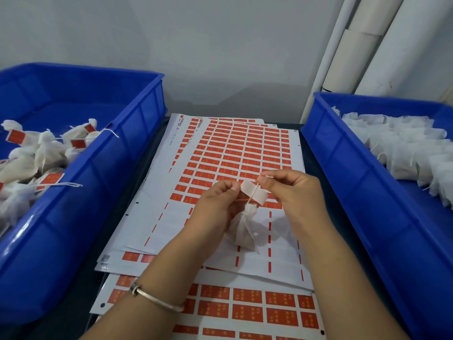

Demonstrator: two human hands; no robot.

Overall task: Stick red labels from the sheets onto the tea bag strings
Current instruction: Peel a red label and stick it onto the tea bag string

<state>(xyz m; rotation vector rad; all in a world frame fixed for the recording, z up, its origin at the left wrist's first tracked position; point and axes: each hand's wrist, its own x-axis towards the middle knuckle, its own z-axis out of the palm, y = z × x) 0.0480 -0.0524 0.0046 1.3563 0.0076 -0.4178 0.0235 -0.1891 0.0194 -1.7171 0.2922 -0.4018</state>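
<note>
While the left hand (217, 204) pinches one end of a label (253, 195) turned pale side up, the right hand (291, 190) pinches the string (252, 196) across it. Below them, the tea bag (245, 228) hangs, seemingly just above the label sheets (235, 153).

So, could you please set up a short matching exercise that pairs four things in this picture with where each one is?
Things:
1. label
2. labelled tea bags
3. unlabelled tea bags
4. label sheets

Places:
A. in the right blue bin
B. on the table between the two bins
C. held between both hands, left hand and right hand, across a tea bag's string
D. in the left blue bin

Pairs: 1-C, 2-D, 3-A, 4-B
</note>
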